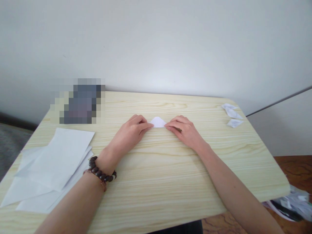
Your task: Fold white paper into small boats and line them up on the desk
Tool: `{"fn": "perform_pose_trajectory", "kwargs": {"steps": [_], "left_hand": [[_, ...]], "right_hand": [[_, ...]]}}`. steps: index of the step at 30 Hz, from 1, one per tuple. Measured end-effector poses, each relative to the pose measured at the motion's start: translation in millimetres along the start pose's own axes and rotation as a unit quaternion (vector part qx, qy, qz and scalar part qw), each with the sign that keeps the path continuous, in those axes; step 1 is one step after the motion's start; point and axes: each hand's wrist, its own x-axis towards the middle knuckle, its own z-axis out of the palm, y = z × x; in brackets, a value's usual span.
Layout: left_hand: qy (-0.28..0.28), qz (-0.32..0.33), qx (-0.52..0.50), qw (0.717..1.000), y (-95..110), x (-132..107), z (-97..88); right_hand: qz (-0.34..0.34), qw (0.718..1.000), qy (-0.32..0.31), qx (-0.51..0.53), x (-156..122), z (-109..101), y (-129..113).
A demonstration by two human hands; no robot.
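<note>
Between my two hands, at the middle of the table, lies a small folded piece of white paper (pixel 158 122), shaped like a low triangle with a blunt top. My left hand (pixel 135 129), with a dark beaded bracelet on its wrist, pinches the left corner between thumb and fingers. At the opposite corner, the fingers and thumb of my right hand (pixel 182 129) are closed on the paper. Its straight lower edge faces me. The corners themselves are hidden under my fingertips.
Loose white paper sheets (pixel 60 159) overlap on the left of the wood-grain table (pixel 156 191). Behind them is a blurred-out dark rectangular object (pixel 81 102). Several small folded white paper pieces (pixel 234 123) lie at the far right. A pale wall (pixel 165 45) borders the table's back edge.
</note>
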Motion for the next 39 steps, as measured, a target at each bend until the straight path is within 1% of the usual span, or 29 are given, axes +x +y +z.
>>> {"fn": "perform_pose_trajectory", "kwargs": {"steps": [5,8,13,17,22,29,34,39], "left_hand": [[-0.001,-0.037,-0.026,0.999,-1.9,1.2,-7.8],[-0.015,-0.043,-0.032,0.998,-3.8,2.0,-10.9],[-0.033,-0.046,-0.035,0.998,-4.3,2.4,-10.2],[-0.047,-0.041,-0.016,0.998,-3.8,1.4,-10.2],[-0.058,-0.047,0.040,0.996,-4.2,0.4,-11.5],[-0.082,-0.018,0.061,0.995,-3.9,1.2,-12.9],[-0.077,-0.021,0.035,0.996,-1.5,1.6,-12.4],[-0.055,-0.027,0.031,0.998,3.6,2.1,-5.4]], "right_hand": [[0.030,0.999,-0.029,0.014,0.1,-1.1,1.6],[0.057,0.997,-0.035,0.032,1.2,-1.9,0.5],[0.092,0.994,-0.044,0.044,3.7,-1.7,-2.3],[0.098,0.993,-0.045,0.040,4.1,-0.3,-3.3],[0.111,0.992,-0.035,0.047,3.3,0.1,-4.4],[0.111,0.992,-0.026,0.052,2.7,1.0,-4.0],[0.110,0.993,-0.029,0.042,3.0,1.4,-4.9],[0.090,0.995,-0.024,0.041,2.3,1.8,-5.4]]}}
